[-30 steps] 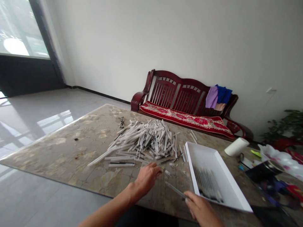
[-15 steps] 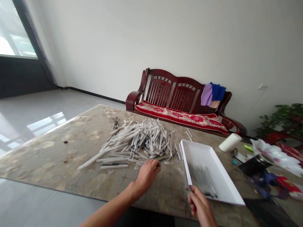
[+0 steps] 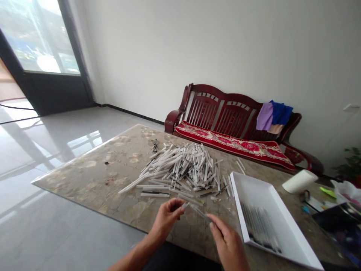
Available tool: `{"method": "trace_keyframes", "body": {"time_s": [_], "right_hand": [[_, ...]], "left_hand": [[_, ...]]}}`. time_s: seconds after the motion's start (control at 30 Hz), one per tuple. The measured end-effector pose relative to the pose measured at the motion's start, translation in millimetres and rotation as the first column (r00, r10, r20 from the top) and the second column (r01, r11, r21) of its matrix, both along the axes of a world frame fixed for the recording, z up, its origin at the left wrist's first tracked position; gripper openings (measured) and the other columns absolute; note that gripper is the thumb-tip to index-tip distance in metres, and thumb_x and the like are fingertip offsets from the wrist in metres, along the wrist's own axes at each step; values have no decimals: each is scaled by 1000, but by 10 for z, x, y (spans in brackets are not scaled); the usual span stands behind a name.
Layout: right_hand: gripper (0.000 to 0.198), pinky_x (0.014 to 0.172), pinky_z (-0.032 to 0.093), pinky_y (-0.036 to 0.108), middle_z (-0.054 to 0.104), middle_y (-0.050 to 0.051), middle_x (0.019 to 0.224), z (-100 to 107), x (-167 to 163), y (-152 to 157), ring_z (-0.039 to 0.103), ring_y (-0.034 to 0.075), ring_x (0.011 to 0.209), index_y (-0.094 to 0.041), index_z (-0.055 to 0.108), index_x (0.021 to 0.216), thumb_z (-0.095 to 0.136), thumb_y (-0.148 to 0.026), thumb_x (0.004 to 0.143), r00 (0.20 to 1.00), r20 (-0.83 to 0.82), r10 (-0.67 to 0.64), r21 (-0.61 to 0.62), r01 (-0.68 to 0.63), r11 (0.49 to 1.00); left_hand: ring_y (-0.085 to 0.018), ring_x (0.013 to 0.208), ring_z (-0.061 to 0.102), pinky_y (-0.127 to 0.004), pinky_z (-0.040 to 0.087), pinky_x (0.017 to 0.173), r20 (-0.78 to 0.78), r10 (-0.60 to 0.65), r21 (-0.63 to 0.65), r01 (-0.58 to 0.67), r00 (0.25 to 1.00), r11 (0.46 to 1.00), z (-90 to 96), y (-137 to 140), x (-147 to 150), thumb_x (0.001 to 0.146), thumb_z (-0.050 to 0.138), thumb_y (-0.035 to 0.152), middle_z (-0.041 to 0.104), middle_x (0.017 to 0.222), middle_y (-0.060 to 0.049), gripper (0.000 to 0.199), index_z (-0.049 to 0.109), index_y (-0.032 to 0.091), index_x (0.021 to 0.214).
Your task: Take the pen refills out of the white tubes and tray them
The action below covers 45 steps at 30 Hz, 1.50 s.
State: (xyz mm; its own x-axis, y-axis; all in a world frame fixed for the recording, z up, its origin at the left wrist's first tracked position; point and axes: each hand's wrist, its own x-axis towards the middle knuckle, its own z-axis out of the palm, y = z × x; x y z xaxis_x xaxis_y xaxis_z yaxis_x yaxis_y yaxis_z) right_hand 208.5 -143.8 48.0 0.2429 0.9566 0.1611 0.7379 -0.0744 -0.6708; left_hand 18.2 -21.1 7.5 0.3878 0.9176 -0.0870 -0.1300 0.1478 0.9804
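White box (image 3: 260,191) lies between right hand (image 3: 228,239) and, seemingly, a dark flask (image 3: 328,217).

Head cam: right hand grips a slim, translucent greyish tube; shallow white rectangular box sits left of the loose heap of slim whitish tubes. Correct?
One error, the side: the head view shows the shallow white rectangular box to the right of the loose heap of slim whitish tubes. The right hand does grip a slim, translucent greyish tube.

"What's moved?"
"The right hand (image 3: 227,241) has swung its pen (image 3: 201,213) from beside the box (image 3: 259,191) close to the left hand (image 3: 167,216)."
"And that one?"
"Now visibly pinches a small pale piece (image 3: 185,205)."
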Motion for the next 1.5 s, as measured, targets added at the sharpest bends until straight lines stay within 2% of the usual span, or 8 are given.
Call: {"method": "trace_keyframes", "body": {"time_s": [0.33, 0.8, 0.93, 1.17, 1.27, 1.33, 1.43, 1.5], "right_hand": [[31, 79, 53, 27, 73, 4, 95, 350, -3, 97, 69, 20, 88, -30, 71, 113, 44, -27, 98, 943, 312, 117, 4, -124, 992], [42, 65, 45, 28, 65, 3, 78, 352, 12, 51, 60, 19, 73, -29, 68, 119, 42, -9, 94, 744, 644, 176, 121, -327, 937], [34, 70, 47, 28, 70, 5, 86, 362, -13, 37, 64, 20, 80, -27, 71, 113, 44, -15, 95, 825, 520, 221, 40, -282, 959], [28, 75, 47, 25, 76, 2, 91, 369, -127, 39, 70, 19, 86, -26, 73, 102, 47, -27, 94, 981, -12, 196, -265, -192, 945], [27, 69, 45, 24, 74, 0, 79, 215, -93, 47, 68, 18, 77, -23, 71, 96, 46, -30, 92, 982, -145, 120, -308, -160, 938], [32, 63, 45, 25, 70, 0, 70, 108, 101, 39, 65, 18, 67, -21, 68, 100, 41, -36, 93, 976, -214, 28, -299, -92, 950], [43, 69, 48, 27, 71, 2, 74, 36, 719, -49, 66, 20, 74, -18, 62, 111, 33, -46, 94, 961, -169, -218, -227, 177, 958], [41, 82, 47, 28, 75, 7, 92, 44, 1248, -168, 68, 21, 93, -18, 62, 111, 34, -43, 94, 902, 58, -428, -218, 430, 876]], "left_hand": [[-19, 73, 64, -26, 48, 68, -283, 45, 407, 77, 958, 910, 105, -21, -167, 80, 67, 30, 69, 77, -2, 12, 75, 21, 80], [-16, 78, 66, -22, 50, 72, -392, -113, 566, 337, 913, 753, 267, -11, -285, 93, 59, 27, 70, 85, -3, 17, 74, 22, 89], [-15, 76, 66, -22, 50, 70, -387, -75, 589, 309, 919, 747, 227, -58, -279, 95, 57, 29, 69, 83, -3, 19, 74, 21, 89], [-15, 76, 65, -20, 49, 70, -442, -63, 675, 378, 895, 634, 115, -105, -287, 97, 52, 26, 67, 84, -4, 21, 73, 23, 96], [-16, 79, 66, -22, 50, 73, -509, -135, 594, 460, 850, 660, 77, 8, -255, 93, 55, 24, 68, 90, -2, 18, 71, 25, 100], [-18, 79, 67, -26, 53, 76, -520, -93, 541, 411, 849, 733, 50, 144, -253, 90, 56, 26, 70, 99, -3, 29, 65, 26, 117], [-22, 86, 68, -33, 52, 83, -534, 69, 485, 238, 843, 842, -9, 378, -311, 96, 41, 32, 72, 101, -5, 30, 64, 24, 113], [-25, 96, 68, -35, 50, 89, -570, 136, 499, 211, 810, 840, -59, 499, -371, 93, 44, 33, 74, 101, -5, 25, 66, 25, 101]]}}
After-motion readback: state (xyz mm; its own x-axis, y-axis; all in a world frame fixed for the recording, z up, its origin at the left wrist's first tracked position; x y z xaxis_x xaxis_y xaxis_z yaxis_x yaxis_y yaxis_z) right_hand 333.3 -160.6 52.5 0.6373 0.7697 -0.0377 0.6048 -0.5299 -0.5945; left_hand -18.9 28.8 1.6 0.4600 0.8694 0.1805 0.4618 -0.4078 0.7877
